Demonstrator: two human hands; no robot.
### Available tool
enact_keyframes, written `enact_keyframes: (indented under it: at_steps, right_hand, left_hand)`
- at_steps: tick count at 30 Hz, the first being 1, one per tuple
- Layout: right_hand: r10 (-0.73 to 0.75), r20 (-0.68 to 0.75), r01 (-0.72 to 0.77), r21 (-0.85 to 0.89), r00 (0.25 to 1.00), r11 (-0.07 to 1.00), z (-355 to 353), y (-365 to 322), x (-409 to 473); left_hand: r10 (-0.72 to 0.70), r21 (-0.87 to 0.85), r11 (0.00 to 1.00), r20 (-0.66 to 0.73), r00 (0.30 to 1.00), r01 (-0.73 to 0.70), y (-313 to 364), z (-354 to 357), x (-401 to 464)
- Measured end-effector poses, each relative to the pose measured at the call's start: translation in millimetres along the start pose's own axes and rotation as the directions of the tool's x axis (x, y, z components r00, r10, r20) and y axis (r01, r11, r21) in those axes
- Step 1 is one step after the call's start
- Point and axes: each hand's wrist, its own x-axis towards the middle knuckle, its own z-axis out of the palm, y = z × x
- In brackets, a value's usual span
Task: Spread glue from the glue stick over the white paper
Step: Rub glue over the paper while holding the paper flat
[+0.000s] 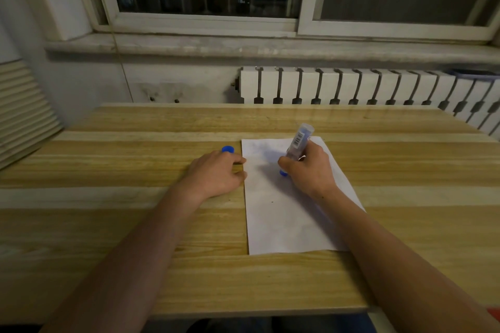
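Note:
A white sheet of paper (286,219) lies on the wooden table (135,224), right of centre. My right hand (308,170) grips a clear glue stick (299,140) with a barcode label, tilted, its blue tip pressed down on the upper middle of the paper. My left hand (216,173) rests on the table at the paper's left edge, fingertips touching that edge, fingers loosely curled. The blue cap (227,149) sits on the table just beyond my left hand.
A white radiator (365,86) and a window sill (243,47) run behind the table's far edge. A slatted grey panel (24,108) stands at the left. The table's near edge runs across the bottom.

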Motion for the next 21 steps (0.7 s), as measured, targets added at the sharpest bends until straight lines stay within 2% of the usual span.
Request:
enact_keyframes:
  at_steps: [21]
  right_hand:
    - [0.062, -0.117, -0.060, 0.019, 0.991, 0.998, -22.4, 13.2, 6.2]
  left_hand:
    - [0.024, -0.022, 0.999, -0.001, 1.000, -0.024, 0.1, 0.2, 0.2]
